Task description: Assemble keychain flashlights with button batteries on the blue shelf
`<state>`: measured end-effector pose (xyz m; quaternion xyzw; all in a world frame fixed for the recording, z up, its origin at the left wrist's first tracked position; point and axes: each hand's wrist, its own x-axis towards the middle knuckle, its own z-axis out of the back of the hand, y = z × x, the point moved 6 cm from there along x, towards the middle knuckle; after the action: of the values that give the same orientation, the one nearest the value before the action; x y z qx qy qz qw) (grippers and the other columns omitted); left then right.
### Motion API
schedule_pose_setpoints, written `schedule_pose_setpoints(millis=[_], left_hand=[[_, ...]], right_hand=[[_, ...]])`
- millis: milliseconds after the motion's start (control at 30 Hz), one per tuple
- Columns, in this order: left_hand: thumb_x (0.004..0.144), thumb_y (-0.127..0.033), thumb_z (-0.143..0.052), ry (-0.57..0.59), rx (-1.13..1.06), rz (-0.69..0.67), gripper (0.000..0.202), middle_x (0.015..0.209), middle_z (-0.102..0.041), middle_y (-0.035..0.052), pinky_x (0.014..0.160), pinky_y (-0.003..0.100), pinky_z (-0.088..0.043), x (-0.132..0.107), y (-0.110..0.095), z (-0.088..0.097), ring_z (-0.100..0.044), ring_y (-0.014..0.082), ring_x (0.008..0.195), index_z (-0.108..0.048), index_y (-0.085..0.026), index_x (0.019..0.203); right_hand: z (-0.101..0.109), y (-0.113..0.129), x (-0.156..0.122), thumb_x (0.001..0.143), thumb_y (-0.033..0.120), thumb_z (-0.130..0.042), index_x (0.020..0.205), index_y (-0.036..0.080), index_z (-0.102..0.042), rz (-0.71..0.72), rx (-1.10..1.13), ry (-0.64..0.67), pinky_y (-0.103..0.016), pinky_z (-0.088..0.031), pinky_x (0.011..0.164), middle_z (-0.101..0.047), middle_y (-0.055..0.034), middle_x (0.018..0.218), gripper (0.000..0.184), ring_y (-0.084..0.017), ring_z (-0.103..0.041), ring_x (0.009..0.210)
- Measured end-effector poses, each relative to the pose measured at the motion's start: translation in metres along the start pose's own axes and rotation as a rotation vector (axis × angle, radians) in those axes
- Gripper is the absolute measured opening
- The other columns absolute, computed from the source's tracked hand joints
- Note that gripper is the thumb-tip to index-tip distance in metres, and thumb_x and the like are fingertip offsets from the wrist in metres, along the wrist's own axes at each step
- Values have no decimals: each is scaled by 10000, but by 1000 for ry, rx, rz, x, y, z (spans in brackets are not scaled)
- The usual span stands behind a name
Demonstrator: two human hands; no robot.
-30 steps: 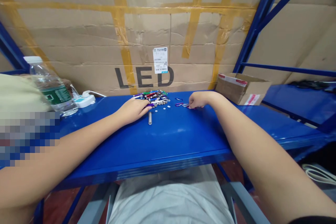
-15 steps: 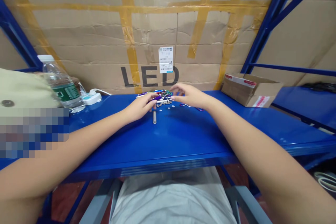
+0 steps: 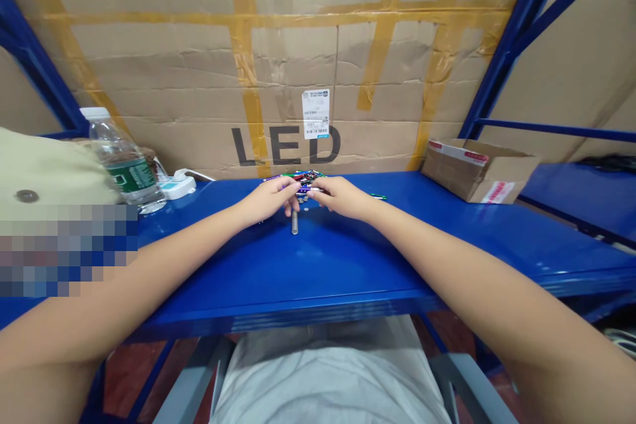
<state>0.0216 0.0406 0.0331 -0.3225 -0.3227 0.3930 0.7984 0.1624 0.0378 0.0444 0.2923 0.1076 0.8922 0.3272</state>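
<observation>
Between my two hands, a slim purple metal tube (image 3: 305, 189) lies level above the blue tabletop. My left hand (image 3: 274, 199) pinches its left part with thumb and fingers. My right hand (image 3: 340, 197) is closed at the right end, where a small silvery part shows; its exact shape is hidden by the fingers. Just behind the hands lies a pile of small coloured metal parts (image 3: 312, 175), partly covered. A grey cylinder (image 3: 295, 222) lies below my left fingertips. Small round silver pieces (image 3: 302, 199) are scattered between the hands, and a green piece (image 3: 378, 197) shows beyond my right wrist.
A water bottle (image 3: 130, 169) and a white plug strip (image 3: 179, 187) stand at the left, beside a pale cloth item (image 3: 54, 165). An open cardboard box (image 3: 477, 172) sits at the right. Behind the blue table (image 3: 308, 271) rises a big taped carton (image 3: 189, 99).
My right hand has come down and left from above the pile, and its fingers have closed beside my left hand at the purple tube. My left hand keeps its hold.
</observation>
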Motion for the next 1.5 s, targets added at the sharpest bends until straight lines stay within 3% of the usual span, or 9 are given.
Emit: schedule_pose_setpoints(millis=[100,233,400,500,600,767,1167,1500], left_hand=[[864,-441,-560,-37,140,-17,322,848,-713,45,614,261,-481,-1,-1,9,-598,121,610,-647,-155,983],[829,-450,-580,-75,284,-31,336,840,-720,33,652,266,-474,-1,-6,11,-620,160,699,-708,-168,958],[844,-390,-556,-177,466,-229,290,900,-739,41,724,275,-467,-2,-16,9,-644,193,805,-732,-182,944],[856,-394,-541,-187,525,-309,296,889,-741,46,701,278,-470,-3,-15,7,-647,193,773,-732,-192,958],[873,-383,-527,-200,534,-362,287,964,-741,56,767,290,-477,-5,-16,7,-659,209,866,-727,-198,962],[868,-390,-562,-161,558,-344,297,941,-739,69,716,297,-476,-5,-16,4,-657,211,802,-720,-172,993],[886,-346,-554,-98,626,-413,276,1044,-732,57,849,307,-491,-8,-16,-7,-671,211,945,-703,-199,1066],[836,-302,-598,-183,641,-407,217,963,-735,63,797,322,-493,-10,-15,-9,-664,217,880,-714,-184,978]], right_hand=[[0,-2,0,919,275,-490,842,148,-602,-8,-20,26,-255,-368,674,-650,-44,842,187,-146,-549,747],[0,-2,0,930,292,-475,847,148,-611,-7,-79,33,-253,-358,662,-655,-52,852,215,-152,-550,750],[1,-3,0,935,288,-474,890,155,-626,14,-107,36,-254,-365,681,-669,-61,893,206,-158,-564,774],[3,-3,-1,936,291,-478,930,164,-627,30,-103,31,-253,-371,689,-676,-58,912,196,-158,-574,784],[4,-3,-1,938,292,-478,899,165,-625,28,-126,36,-252,-368,684,-677,-58,899,199,-156,-573,772],[4,0,-3,930,255,-479,911,159,-631,57,-134,59,-251,-365,689,-675,-56,900,181,-152,-571,772],[2,1,-4,911,280,-514,832,154,-614,67,-204,129,-244,-330,635,-640,-41,828,180,-139,-516,713],[4,9,-7,895,299,-522,843,168,-624,54,-177,185,-250,-363,656,-652,-39,853,174,-145,-542,743]])
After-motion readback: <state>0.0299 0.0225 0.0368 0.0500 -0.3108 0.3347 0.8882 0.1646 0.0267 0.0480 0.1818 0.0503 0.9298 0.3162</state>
